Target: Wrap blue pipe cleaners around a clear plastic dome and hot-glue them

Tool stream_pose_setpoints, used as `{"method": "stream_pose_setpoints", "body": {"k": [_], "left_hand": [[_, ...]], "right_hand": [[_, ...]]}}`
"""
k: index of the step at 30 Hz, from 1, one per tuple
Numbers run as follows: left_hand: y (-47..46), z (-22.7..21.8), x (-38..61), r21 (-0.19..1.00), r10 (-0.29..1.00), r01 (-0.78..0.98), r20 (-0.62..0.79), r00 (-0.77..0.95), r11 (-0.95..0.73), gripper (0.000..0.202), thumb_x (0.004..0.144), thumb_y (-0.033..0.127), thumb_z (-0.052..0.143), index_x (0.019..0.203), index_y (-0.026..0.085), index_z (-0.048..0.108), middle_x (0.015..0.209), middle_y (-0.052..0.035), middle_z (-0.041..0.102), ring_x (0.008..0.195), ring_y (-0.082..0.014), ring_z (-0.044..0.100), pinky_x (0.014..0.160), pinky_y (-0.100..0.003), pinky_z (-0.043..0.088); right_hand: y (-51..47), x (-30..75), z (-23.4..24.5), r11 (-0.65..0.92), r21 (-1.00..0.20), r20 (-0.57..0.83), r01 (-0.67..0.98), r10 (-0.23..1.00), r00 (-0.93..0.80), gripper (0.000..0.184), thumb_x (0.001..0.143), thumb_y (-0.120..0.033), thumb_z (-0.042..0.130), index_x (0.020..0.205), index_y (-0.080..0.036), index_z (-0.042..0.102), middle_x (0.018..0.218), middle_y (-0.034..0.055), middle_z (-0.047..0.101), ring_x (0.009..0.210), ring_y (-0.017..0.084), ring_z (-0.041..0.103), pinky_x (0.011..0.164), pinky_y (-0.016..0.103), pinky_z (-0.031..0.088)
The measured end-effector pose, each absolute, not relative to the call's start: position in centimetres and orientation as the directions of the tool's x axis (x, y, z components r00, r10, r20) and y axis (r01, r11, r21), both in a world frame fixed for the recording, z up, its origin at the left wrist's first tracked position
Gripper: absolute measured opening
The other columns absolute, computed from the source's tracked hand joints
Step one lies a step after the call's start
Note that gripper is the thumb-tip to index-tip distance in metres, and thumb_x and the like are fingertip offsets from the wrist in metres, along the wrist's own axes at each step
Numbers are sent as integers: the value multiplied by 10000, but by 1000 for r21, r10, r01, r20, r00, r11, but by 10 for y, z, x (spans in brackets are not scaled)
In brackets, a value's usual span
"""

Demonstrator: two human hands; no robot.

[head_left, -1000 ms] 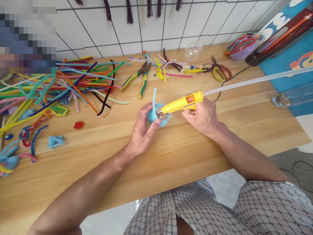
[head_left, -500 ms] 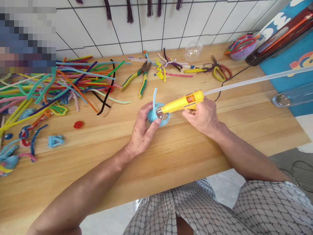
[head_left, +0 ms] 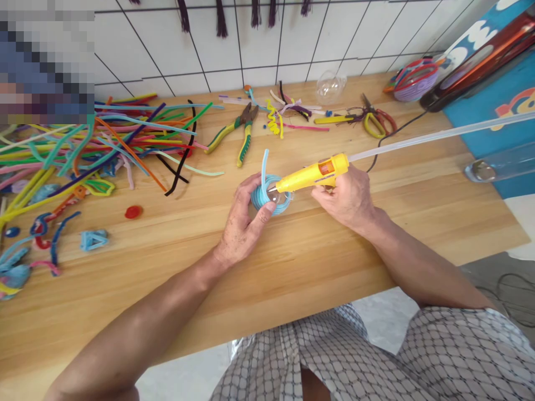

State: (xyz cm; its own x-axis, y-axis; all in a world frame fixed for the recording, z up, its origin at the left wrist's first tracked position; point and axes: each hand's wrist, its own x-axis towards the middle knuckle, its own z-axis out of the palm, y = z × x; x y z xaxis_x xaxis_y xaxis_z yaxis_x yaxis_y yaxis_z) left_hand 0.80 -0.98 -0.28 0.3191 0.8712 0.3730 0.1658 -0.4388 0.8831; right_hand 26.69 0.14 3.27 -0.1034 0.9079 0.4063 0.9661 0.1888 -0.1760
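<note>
while the patterned shirt (head_left: 267, 362) is nearest to the camera, at the front edge of the wooden table (head_left: 301, 250), both hands are a little farther, over the middle of it. the left hand (head_left: 244, 223) has its fingers curled around the light blue coil (head_left: 259, 201), with the thumb on the near rim and the other fingers at the left and far side. the right hand (head_left: 351, 197) grips the handle of the yellow glue gun (head_left: 311, 174), to the right of the coil and apart from it.

the main relation is between nozzle and coil: the gun's long axis runs from the right hand to the left and slightly toward the person, so its metal nozzle (head_left: 272, 190) points into the mouth of the coil. whether the tip touches, i cannot tell. one loose end (head_left: 264, 167) of the coil stands up just beside the nozzle, and the left thumb is close on the near side; these two limit the room. a long glue stick (head_left: 418, 143) extends behind the gun to the right.

farther to the left lie a red cap (head_left: 134, 212) and a heap of fuzzy strips (head_left: 137, 131). beyond the coil are pliers (head_left: 246, 116), a yellow spiral (head_left: 273, 120), scissors (head_left: 371, 111) and, near the tiled wall (head_left: 301, 50), a clear ball (head_left: 330, 88).
</note>
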Motion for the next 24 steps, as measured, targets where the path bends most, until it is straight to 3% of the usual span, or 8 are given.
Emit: {"method": "stream_pose_setpoints", "body": {"k": [13,24], "left_hand": [[-10,-1,8,876,866,174,378,328,-449,485,1095,441,610,1540,289,490,1597,-129,550,1520,-296,531,1291,-534,443],[-10,0,7,874,866,179,381,324,-452,479,1095,439,613,1535,291,497,1590,-129,557,1524,-291,528,1294,-530,439]], "right_hand": [[2,268,32,202,-179,433,963,895,-107,404,762,-239,588,1146,-190,706,868,94,721,835,315,702,763,458,616],[2,269,32,189,-151,430,970,896,-107,332,777,-228,594,1089,-219,707,804,79,686,802,302,684,744,449,614]]}}
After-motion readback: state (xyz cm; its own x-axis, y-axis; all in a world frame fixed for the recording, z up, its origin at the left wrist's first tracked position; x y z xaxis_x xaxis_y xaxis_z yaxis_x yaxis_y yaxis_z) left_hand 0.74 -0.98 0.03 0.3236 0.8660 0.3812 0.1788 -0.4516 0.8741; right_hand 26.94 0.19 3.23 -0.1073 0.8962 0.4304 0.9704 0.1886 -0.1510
